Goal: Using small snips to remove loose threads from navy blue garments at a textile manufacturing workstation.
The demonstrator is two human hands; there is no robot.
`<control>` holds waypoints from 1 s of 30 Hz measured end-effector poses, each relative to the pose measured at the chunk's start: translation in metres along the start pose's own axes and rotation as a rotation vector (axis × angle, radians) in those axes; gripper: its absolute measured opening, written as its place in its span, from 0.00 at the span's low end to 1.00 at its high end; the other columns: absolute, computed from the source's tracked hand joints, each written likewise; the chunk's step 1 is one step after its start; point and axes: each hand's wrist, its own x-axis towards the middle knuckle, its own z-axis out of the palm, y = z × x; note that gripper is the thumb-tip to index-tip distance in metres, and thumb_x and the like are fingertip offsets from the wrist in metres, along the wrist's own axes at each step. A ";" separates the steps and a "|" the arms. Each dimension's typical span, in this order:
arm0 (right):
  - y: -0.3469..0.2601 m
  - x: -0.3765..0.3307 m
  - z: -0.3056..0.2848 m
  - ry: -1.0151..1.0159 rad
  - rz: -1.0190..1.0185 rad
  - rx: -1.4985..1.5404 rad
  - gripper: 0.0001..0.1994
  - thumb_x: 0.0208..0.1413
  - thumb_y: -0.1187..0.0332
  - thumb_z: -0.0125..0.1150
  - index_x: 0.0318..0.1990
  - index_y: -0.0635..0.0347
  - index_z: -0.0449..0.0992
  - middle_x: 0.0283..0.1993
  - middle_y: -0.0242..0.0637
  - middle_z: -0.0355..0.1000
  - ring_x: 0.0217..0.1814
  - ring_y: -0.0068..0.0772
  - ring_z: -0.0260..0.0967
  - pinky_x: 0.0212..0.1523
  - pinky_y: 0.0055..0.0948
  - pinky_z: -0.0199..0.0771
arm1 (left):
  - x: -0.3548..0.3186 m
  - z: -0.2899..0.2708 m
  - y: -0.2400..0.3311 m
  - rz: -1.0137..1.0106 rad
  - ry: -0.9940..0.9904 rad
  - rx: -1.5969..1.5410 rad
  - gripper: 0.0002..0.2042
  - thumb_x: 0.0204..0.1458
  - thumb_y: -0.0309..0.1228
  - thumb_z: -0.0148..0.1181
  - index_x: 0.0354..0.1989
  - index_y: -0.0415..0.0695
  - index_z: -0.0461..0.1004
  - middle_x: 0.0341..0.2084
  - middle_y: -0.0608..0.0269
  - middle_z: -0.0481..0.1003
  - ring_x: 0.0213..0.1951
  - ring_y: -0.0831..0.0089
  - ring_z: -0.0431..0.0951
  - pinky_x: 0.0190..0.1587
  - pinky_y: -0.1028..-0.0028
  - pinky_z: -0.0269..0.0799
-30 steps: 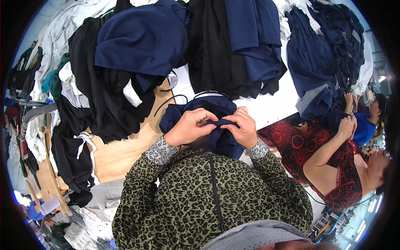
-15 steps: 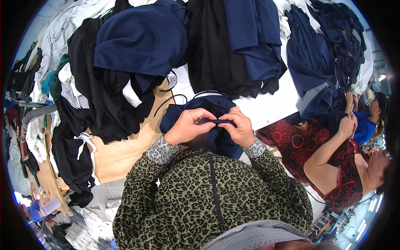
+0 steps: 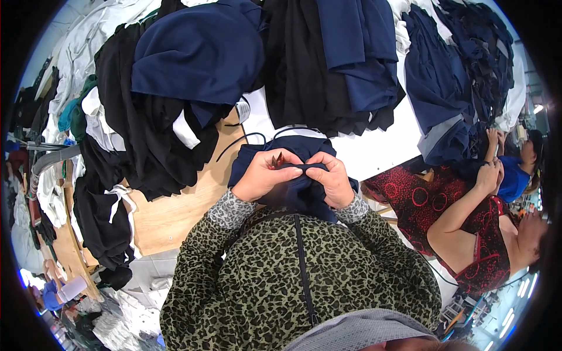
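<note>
"Cloth (image 3: 304, 190) between the hands: which way does it run?"

"Sideways. Left hand (image 3: 263, 175) and right hand (image 3: 332, 178) each pinch its navy edge between thumb and finger, so the fold stretches from one to the other; the rest bunches below and beyond them."

"And that pointed tool (image 3: 277, 159)?"

"Tucked in the left hand, tips aimed away from the body."

"Any writing?"

"Ahead of the left hand, a white tag (image 3: 243, 111) bears marks too small to read."

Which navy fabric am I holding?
The crumpled navy garment right in front of your body: your left hand and right hand both pinch it. The other navy pieces lie farther away, beyond your hands.
</note>
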 end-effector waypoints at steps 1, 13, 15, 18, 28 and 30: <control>0.000 0.000 0.001 0.000 0.000 0.001 0.06 0.50 0.77 0.61 0.35 0.65 0.71 0.34 0.29 0.71 0.36 0.15 0.67 0.40 0.15 0.68 | 0.001 0.000 0.000 -0.014 0.011 -0.001 0.07 0.48 0.22 0.61 0.36 0.37 0.74 0.30 0.71 0.74 0.32 0.87 0.71 0.35 0.86 0.67; -0.023 0.006 0.007 0.002 -0.240 -0.691 0.07 0.47 0.74 0.65 0.32 0.66 0.72 0.30 0.31 0.72 0.33 0.18 0.69 0.35 0.19 0.68 | 0.007 -0.003 0.023 0.370 0.074 0.824 0.10 0.39 0.24 0.67 0.33 0.44 0.78 0.29 0.67 0.71 0.30 0.76 0.72 0.27 0.76 0.68; -0.023 0.007 0.009 0.021 -0.285 -0.755 0.08 0.44 0.74 0.66 0.31 0.65 0.73 0.28 0.36 0.73 0.32 0.22 0.70 0.34 0.22 0.69 | 0.008 0.000 0.021 0.482 0.054 0.960 0.11 0.36 0.21 0.65 0.31 0.44 0.78 0.29 0.66 0.72 0.31 0.71 0.73 0.27 0.73 0.69; -0.021 0.007 0.007 0.010 -0.343 -0.822 0.09 0.43 0.74 0.67 0.31 0.65 0.73 0.29 0.38 0.73 0.31 0.27 0.71 0.33 0.23 0.69 | 0.010 0.005 0.021 0.524 0.054 1.003 0.11 0.33 0.18 0.62 0.29 0.42 0.74 0.27 0.65 0.71 0.30 0.66 0.72 0.28 0.70 0.69; -0.026 0.009 0.003 0.066 -0.341 -0.846 0.10 0.41 0.74 0.68 0.30 0.64 0.73 0.28 0.37 0.73 0.30 0.29 0.71 0.32 0.24 0.69 | 0.015 0.000 0.011 0.136 0.117 0.500 0.05 0.51 0.25 0.57 0.30 0.36 0.72 0.26 0.65 0.70 0.28 0.79 0.69 0.31 0.81 0.63; -0.028 0.009 0.003 0.076 -0.362 -0.841 0.09 0.41 0.74 0.68 0.30 0.65 0.73 0.29 0.38 0.73 0.30 0.28 0.72 0.32 0.24 0.69 | 0.014 0.002 0.017 0.240 0.077 0.582 0.04 0.49 0.24 0.60 0.31 0.37 0.74 0.28 0.65 0.72 0.28 0.79 0.70 0.31 0.80 0.65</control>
